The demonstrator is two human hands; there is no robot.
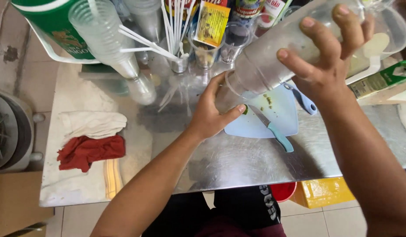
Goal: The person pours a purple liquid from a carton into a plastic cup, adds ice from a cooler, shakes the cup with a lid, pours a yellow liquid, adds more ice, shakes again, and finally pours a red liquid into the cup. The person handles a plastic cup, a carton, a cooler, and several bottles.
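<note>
— Over the steel table (238, 162), what's in hand?
— A clear plastic shaker (273, 61), tilted, long axis running from lower left up to upper right. Left hand (211, 115) wraps its lower end; right hand (328, 61) has fingers spread over the upper body.
— Below it?
— A blue cutting board (277, 120) with a knife (273, 128), just beneath the mouth. Cups (108, 41) and straws (168, 30) crowd behind; cloths (91, 138) lie well left; the near edge is open.

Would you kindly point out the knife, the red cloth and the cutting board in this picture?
knife (280, 137): head view, on its light blue handle.
red cloth (91, 151): head view, on the middle of its crumpled folds.
cutting board (282, 109): head view, on a bare part of its pale blue surface.
</note>
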